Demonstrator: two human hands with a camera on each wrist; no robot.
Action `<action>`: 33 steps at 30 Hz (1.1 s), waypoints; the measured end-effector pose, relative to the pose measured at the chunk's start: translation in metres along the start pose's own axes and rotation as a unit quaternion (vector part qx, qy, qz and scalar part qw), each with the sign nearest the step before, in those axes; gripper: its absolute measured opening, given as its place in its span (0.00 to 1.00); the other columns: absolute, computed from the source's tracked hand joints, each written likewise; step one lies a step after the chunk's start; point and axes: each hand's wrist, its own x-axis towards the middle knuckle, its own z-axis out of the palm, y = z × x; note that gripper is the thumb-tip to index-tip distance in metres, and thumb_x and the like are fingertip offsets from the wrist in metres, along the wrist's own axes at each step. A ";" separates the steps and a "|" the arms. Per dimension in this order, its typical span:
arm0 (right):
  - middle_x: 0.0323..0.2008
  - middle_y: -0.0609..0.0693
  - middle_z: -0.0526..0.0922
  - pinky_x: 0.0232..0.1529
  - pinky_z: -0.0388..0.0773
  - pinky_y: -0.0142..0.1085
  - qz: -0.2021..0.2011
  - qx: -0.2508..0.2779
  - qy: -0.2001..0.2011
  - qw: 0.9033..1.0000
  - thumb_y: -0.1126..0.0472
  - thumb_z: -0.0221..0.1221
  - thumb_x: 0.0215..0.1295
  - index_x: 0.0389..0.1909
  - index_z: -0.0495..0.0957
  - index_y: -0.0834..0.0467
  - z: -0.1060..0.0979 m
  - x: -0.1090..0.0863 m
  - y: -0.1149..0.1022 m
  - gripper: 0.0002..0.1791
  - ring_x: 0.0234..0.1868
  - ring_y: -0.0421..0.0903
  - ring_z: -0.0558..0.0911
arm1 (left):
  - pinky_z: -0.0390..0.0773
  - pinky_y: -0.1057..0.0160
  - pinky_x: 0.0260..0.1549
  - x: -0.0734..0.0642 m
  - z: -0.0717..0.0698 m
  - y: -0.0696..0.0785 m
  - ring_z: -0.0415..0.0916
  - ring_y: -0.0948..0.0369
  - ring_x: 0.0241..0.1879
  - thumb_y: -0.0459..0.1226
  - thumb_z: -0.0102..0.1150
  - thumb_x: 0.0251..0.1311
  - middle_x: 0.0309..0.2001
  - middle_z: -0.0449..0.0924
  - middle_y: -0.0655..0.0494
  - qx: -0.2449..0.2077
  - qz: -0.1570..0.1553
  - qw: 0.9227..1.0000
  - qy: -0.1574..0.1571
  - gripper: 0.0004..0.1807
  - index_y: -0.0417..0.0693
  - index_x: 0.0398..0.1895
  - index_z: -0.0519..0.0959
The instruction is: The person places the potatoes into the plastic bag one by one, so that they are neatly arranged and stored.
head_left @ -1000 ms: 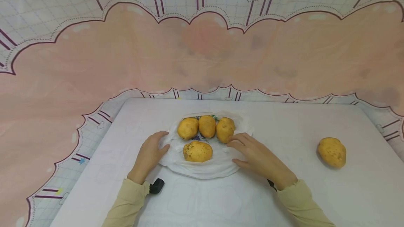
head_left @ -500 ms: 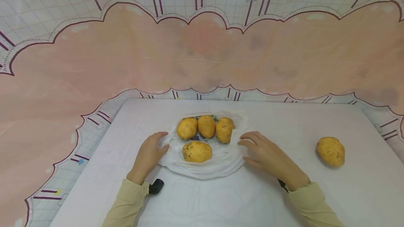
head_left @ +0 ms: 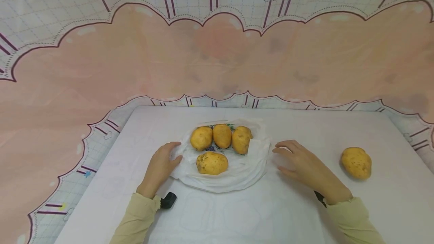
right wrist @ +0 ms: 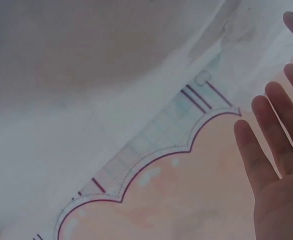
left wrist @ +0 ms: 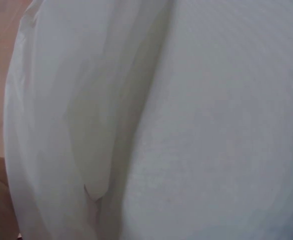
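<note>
A thin white plastic bag [head_left: 220, 185] lies spread in the middle of the table, its upper side showing a blue and green print. Three potatoes sit in a row at its back: left potato [head_left: 201, 138], middle potato [head_left: 222, 136], right potato [head_left: 242, 139]. A fold of the bag covers part of the right one. In front of them lies a longer potato [head_left: 212, 163]. My left hand [head_left: 159, 166] rests at the bag's left edge, thumb and fingers apart. To the right of the bag, my right hand [head_left: 305, 165] hovers with relaxed fingers, holding nothing; several fingers [right wrist: 271, 145] show in the right wrist view.
Another potato [head_left: 356, 163] lies by itself on the right of the white table [head_left: 237, 217]. Behind the table hangs a pink and white patterned cloth [head_left: 217, 59]. A black wrist device [head_left: 168, 200] sits by the left sleeve.
My right hand has moved right, away from the right-hand potato and the bag. A fold of the bag now stands over that potato's edge. My left hand has stayed put.
</note>
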 end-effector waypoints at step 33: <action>0.54 0.55 0.77 0.54 0.76 0.34 0.075 -0.035 0.014 0.996 0.52 0.71 0.57 0.57 0.76 0.59 -0.034 -0.057 0.046 0.29 0.54 0.53 0.75 | 0.71 0.42 0.62 0.001 0.002 0.000 0.71 0.41 0.62 0.33 0.65 0.60 0.61 0.76 0.39 0.002 -0.008 1.000 -0.003 0.25 0.37 0.62 0.75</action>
